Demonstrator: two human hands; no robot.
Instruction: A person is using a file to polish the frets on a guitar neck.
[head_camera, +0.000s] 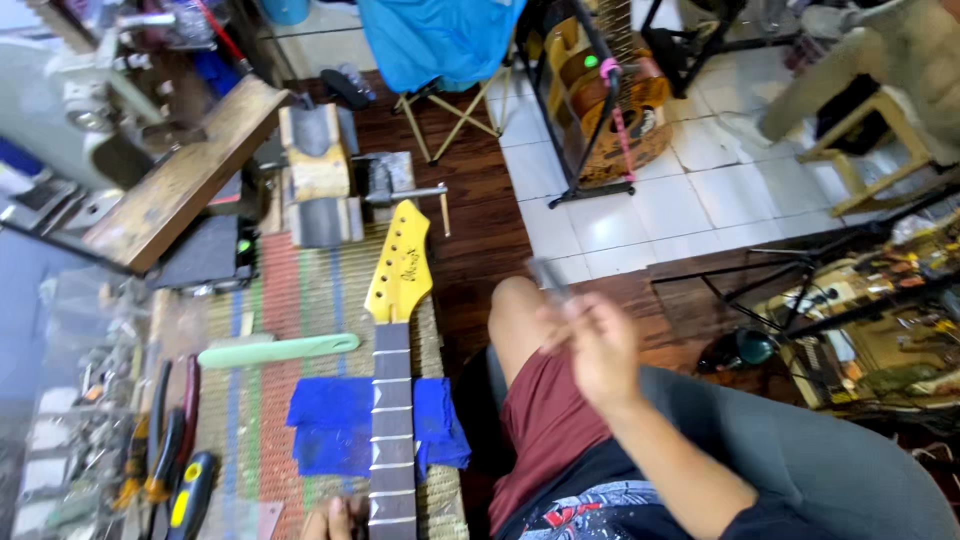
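We are raising our right hand (598, 345) over our knee, fingers pinching something thin and blurred; what it is, we cannot tell. Our left hand (335, 520), at seven o'clock, is pressing fingertips against the guitar neck (391, 440); its grip is cut off. The neck is lying on a blue cloth (330, 425), yellow headstock (400, 265) pointing to twelve. A green file (278, 350) is lying at ten o'clock.

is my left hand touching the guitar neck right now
Touching. The head view shows the left hand at the bottom edge, fingers resting against the side of the guitar neck, with no gap visible.
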